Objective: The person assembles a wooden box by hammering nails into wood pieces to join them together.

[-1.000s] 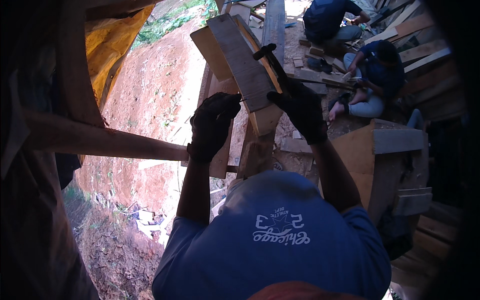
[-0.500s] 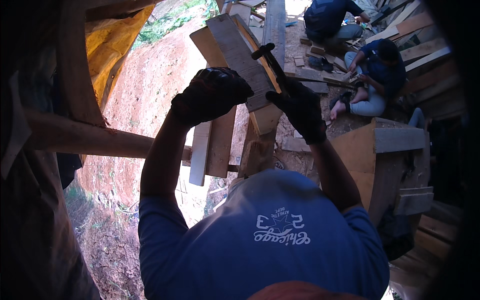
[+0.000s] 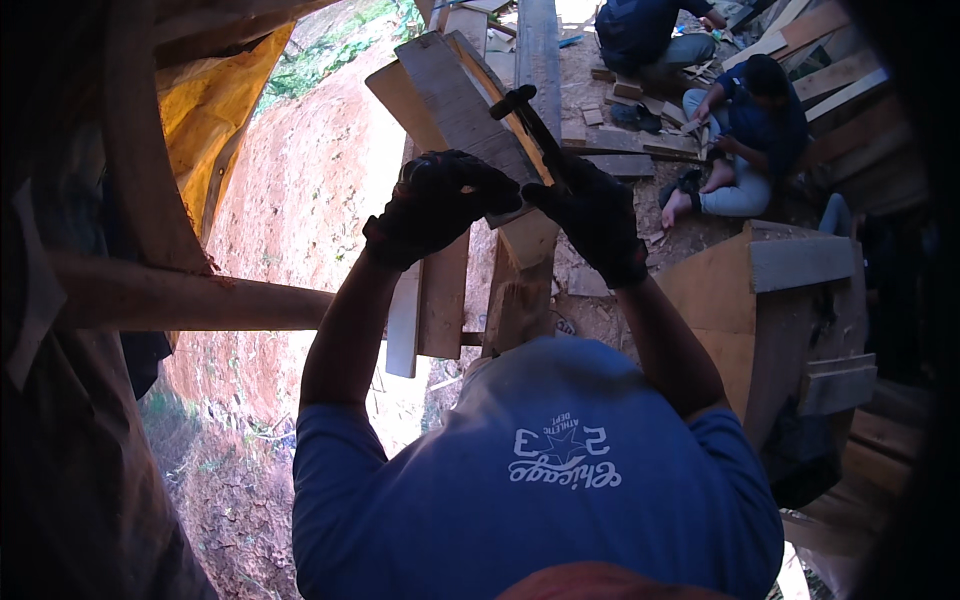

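In a dark glove, my right hand [image 3: 597,222] is wrapped round the handle of a hammer [image 3: 538,132], whose head points up and to the left. My left hand [image 3: 436,203], also gloved, has its fingers bent together close to my right thumb. Whatever the left fingertips may pinch is too dark to make out. Both hands are over the near end of a wooden box-like piece [image 3: 462,98] made of joined boards. Its pale end block [image 3: 528,238] shows just below and between the hands.
Upright planks [image 3: 440,295] stand beneath the work. A round pole [image 3: 190,292] comes in from the left. At right is another wooden box-like piece [image 3: 710,290]. Two people [image 3: 755,125] sit among scrap wood at the upper right. A yellow sheet [image 3: 215,110] hangs at upper left.
My left hand has moved right and slightly down, bringing its fingertips near my right thumb. The right hand and hammer have shifted a little to the left.
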Demonstrator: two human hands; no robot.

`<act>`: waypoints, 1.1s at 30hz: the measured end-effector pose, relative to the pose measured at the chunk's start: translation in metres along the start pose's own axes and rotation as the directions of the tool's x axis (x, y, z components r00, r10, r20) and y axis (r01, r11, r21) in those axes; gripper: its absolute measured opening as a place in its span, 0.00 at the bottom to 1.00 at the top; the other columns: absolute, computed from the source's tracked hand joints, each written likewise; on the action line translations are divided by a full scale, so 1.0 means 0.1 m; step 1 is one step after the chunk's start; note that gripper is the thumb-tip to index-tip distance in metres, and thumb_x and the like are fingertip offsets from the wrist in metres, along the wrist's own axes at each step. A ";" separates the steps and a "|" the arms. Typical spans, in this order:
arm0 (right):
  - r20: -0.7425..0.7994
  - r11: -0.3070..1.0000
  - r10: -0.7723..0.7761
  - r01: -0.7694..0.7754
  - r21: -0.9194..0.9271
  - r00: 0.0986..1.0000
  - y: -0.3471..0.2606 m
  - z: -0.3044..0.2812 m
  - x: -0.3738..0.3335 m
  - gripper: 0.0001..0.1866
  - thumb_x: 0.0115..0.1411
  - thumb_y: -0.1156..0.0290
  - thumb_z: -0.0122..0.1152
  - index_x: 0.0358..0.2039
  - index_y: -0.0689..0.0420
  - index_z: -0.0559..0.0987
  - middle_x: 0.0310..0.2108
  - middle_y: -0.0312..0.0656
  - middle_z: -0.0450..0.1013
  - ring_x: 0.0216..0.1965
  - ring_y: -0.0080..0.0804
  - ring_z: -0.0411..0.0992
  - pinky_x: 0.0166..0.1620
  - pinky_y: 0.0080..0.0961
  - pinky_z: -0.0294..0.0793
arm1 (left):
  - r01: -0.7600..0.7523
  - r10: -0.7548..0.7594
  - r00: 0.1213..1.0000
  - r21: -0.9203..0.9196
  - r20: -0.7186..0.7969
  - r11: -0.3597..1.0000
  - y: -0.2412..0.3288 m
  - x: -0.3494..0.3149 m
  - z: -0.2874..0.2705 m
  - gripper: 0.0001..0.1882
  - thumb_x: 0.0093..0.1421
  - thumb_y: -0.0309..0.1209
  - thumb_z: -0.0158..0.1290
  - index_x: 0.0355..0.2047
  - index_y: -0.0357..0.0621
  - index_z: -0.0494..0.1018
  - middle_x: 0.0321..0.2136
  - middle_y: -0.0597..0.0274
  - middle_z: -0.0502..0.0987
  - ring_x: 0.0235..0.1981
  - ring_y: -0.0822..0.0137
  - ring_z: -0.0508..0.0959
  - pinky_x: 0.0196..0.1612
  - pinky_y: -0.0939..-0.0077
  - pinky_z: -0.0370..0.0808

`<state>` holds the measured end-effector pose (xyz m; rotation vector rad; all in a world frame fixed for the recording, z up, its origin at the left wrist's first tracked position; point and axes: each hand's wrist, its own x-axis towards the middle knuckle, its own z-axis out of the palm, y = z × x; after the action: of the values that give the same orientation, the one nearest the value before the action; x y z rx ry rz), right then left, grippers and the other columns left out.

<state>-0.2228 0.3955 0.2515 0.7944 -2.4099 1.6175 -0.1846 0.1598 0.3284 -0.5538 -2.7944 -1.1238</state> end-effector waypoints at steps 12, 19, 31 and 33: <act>-0.058 0.991 -0.105 0.100 -0.086 0.993 0.07 0.05 -0.01 0.24 0.63 0.61 0.75 0.56 0.59 0.83 0.43 0.48 0.82 0.37 0.36 0.85 0.40 0.33 0.83 | 0.202 -0.224 0.972 -0.240 -0.069 0.950 -0.07 -0.06 0.16 0.10 0.65 0.29 0.66 0.46 0.47 0.88 0.43 0.60 0.88 0.48 0.66 0.86 0.53 0.68 0.82; -0.027 0.891 -0.363 0.339 -0.304 0.931 0.26 0.07 -0.06 0.18 0.63 0.64 0.74 0.53 0.52 0.86 0.48 0.50 0.80 0.42 0.42 0.84 0.43 0.35 0.84 | 0.045 -0.042 0.990 0.019 -0.136 0.999 0.02 -0.06 0.19 0.11 0.63 0.21 0.62 0.44 0.43 0.88 0.40 0.58 0.88 0.45 0.68 0.87 0.49 0.72 0.82; -0.035 0.896 -0.370 0.347 -0.278 0.928 0.23 0.05 -0.05 0.19 0.62 0.65 0.75 0.53 0.52 0.85 0.50 0.52 0.81 0.47 0.45 0.83 0.47 0.35 0.84 | 0.088 -0.106 0.961 -0.082 -0.254 0.993 -0.09 -0.22 0.32 0.11 0.61 0.25 0.66 0.45 0.45 0.89 0.51 0.51 0.85 0.48 0.62 0.86 0.53 0.68 0.81; -0.036 0.936 -0.257 0.240 -0.259 0.966 0.12 0.05 -0.04 0.22 0.62 0.64 0.76 0.53 0.61 0.84 0.50 0.52 0.82 0.47 0.44 0.84 0.47 0.33 0.83 | 0.041 -0.047 0.958 -0.028 -0.284 0.999 -0.21 -0.29 0.33 0.12 0.62 0.23 0.65 0.45 0.44 0.89 0.53 0.51 0.84 0.47 0.63 0.87 0.52 0.69 0.82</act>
<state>-0.2241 0.3961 0.2377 0.9337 -2.2948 1.1960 -0.1627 0.1598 0.2847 -0.3029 -2.5609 -1.1411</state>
